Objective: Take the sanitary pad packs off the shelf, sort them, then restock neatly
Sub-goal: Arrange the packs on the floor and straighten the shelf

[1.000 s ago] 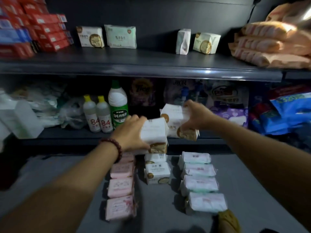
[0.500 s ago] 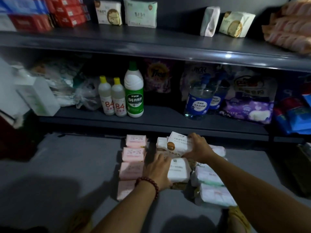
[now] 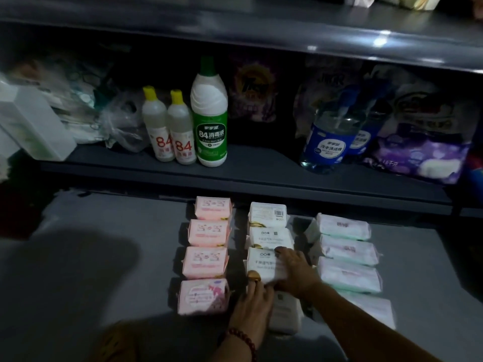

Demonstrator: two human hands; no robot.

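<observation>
Sanitary pad packs lie in three columns on the grey floor [image 3: 109, 267] below the shelf. Pink packs [image 3: 206, 262] form the left column, white packs [image 3: 269, 215] the middle, and white-and-green packs [image 3: 345, 227] the right. My right hand [image 3: 296, 274] grips the third white pack [image 3: 262, 266] from its right side, fingers on top and thumb at its near edge. My left hand [image 3: 254, 303], with a bead bracelet, rests with straight fingers against the left side of the nearest white pack [image 3: 286, 314].
The lower shelf [image 3: 261, 163] behind the packs carries two small yellow-capped bottles [image 3: 170, 131], a tall green-labelled bottle [image 3: 210, 118], blue-labelled bottles [image 3: 329, 142], a purple bag [image 3: 423, 158] and a white box [image 3: 34, 124]. The upper shelf edge [image 3: 261, 40] runs overhead.
Both hands came down from shelf height with a white pack each. The two packs now lie in the middle column. The view has tilted down toward the floor.
</observation>
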